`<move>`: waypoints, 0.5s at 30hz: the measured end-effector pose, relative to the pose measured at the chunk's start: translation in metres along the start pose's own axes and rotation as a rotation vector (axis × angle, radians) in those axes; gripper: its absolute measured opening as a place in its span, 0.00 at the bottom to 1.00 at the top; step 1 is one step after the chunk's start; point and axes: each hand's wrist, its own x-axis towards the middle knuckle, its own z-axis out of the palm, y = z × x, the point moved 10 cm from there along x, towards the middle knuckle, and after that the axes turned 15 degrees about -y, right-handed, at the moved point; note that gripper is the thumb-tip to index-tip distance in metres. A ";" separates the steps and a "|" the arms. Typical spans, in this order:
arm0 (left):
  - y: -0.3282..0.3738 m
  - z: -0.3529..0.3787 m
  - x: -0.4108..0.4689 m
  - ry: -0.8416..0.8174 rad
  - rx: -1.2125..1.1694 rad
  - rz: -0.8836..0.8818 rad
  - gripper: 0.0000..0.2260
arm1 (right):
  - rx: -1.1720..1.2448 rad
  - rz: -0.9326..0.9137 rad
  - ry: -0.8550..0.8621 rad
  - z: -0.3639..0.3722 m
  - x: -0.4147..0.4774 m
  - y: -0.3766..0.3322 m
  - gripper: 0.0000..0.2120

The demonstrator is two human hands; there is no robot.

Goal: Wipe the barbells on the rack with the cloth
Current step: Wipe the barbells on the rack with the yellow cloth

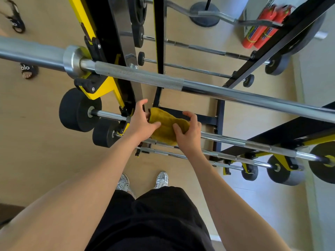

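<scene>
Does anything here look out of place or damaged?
Nothing stands out. The barbells lie level on the rack, and both hands, left hand and right hand, hold the yellow cloth over one bar.

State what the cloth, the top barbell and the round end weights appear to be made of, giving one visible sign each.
Cloth: soft looped fabric, likely microfibre; fuzzy and rumpled. Top barbell: bright polished steel with a knurled section. End weights: matt black, probably rubber-coated; no shine.
</scene>
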 end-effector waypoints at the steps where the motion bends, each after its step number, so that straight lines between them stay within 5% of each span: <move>1: 0.003 -0.004 -0.001 0.051 0.090 0.017 0.38 | 0.008 0.005 0.007 -0.002 0.000 0.003 0.18; 5: 0.009 0.002 0.001 0.020 0.412 0.081 0.15 | -0.170 0.027 -0.016 -0.006 0.001 0.006 0.14; 9: 0.005 0.020 0.001 -0.091 0.626 0.062 0.24 | -0.542 -0.026 -0.076 0.012 -0.001 0.001 0.23; 12: -0.002 0.019 0.000 -0.054 0.829 0.018 0.24 | -0.932 -0.135 -0.093 0.034 -0.001 -0.010 0.30; 15: -0.009 0.011 -0.002 0.011 0.949 0.000 0.25 | -1.047 -0.293 -0.264 0.078 0.000 -0.015 0.31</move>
